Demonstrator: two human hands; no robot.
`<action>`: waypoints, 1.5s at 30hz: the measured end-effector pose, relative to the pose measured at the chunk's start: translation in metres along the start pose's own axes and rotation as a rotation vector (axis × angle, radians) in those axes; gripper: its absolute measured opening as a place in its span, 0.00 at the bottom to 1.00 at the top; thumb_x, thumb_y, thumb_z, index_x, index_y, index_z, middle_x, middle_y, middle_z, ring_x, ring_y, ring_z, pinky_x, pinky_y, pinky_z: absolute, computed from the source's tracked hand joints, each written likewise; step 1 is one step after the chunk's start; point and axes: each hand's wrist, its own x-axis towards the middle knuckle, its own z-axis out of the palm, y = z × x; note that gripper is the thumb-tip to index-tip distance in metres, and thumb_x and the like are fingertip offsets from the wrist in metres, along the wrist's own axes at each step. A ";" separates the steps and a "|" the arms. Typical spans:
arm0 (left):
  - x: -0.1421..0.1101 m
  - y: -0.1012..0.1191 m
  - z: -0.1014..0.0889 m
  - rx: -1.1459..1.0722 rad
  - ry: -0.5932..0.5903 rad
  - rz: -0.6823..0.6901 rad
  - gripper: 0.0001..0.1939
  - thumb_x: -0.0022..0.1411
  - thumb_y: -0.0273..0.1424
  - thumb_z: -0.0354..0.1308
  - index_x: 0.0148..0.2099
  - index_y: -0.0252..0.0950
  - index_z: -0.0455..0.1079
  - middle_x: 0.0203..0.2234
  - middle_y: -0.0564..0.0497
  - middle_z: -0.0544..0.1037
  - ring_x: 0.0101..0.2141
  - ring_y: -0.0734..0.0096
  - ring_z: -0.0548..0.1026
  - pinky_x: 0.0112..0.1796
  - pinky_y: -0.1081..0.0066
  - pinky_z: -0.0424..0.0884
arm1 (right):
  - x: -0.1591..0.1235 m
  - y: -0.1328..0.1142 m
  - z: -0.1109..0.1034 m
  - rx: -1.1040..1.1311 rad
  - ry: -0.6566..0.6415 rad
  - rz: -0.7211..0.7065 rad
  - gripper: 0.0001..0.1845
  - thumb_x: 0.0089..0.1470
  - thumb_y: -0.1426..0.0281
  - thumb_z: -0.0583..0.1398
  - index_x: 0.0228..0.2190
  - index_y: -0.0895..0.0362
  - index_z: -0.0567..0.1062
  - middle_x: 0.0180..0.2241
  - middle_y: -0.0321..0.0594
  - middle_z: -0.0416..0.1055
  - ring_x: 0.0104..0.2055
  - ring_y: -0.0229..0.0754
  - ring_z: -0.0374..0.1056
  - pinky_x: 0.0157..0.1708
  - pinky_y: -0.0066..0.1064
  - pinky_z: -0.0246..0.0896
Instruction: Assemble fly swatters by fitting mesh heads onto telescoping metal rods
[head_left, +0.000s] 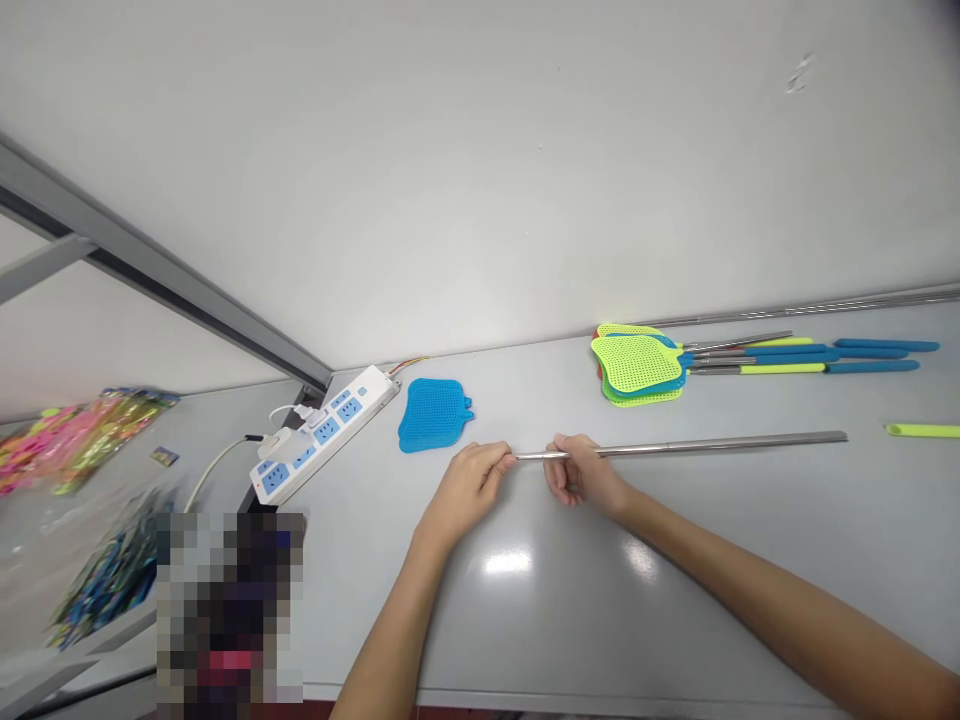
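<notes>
A thin silver telescopic rod (720,443) lies level across the view, its wider end to the right. My left hand (476,470) is closed on its narrow left end, which the fingers hide. A little to the right, my right hand (581,472) holds the same rod between thumb and fingers. Just beyond my left hand are blue perforated fly swatter heads (435,412), stacked flat on the grey table (570,600). Off the rod's right end lies a yellow-green tube (922,431), cut by the frame edge.
A pile of fly swatters (641,365) with blue and yellow handles lies at the back right, near more metal rods (787,310) along the wall. A power strip (326,435) with plugs sits at the left. Bagged colourful items (97,435) lie beyond a metal frame (172,270).
</notes>
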 end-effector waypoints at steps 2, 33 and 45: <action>-0.001 0.001 0.001 -0.006 -0.010 -0.011 0.16 0.62 0.36 0.35 0.25 0.36 0.55 0.17 0.56 0.60 0.22 0.74 0.59 0.30 0.72 0.56 | -0.001 0.002 -0.001 0.017 -0.012 -0.023 0.22 0.50 0.62 0.45 0.11 0.58 0.60 0.08 0.35 0.58 0.10 0.32 0.50 0.10 0.24 0.40; 0.000 0.023 0.016 -0.120 0.002 -0.011 0.17 0.62 0.35 0.36 0.23 0.36 0.52 0.16 0.57 0.59 0.21 0.77 0.58 0.25 0.75 0.53 | -0.004 0.005 0.004 -0.178 -0.049 -0.086 0.26 0.54 0.61 0.41 0.10 0.57 0.56 0.07 0.33 0.56 0.10 0.31 0.49 0.12 0.24 0.46; 0.001 0.022 0.010 -0.026 0.014 0.004 0.14 0.62 0.35 0.38 0.27 0.37 0.57 0.19 0.56 0.63 0.24 0.75 0.61 0.29 0.75 0.56 | 0.002 0.004 0.002 -0.167 0.118 -0.129 0.26 0.53 0.62 0.45 0.08 0.58 0.57 0.06 0.33 0.52 0.11 0.29 0.49 0.13 0.24 0.44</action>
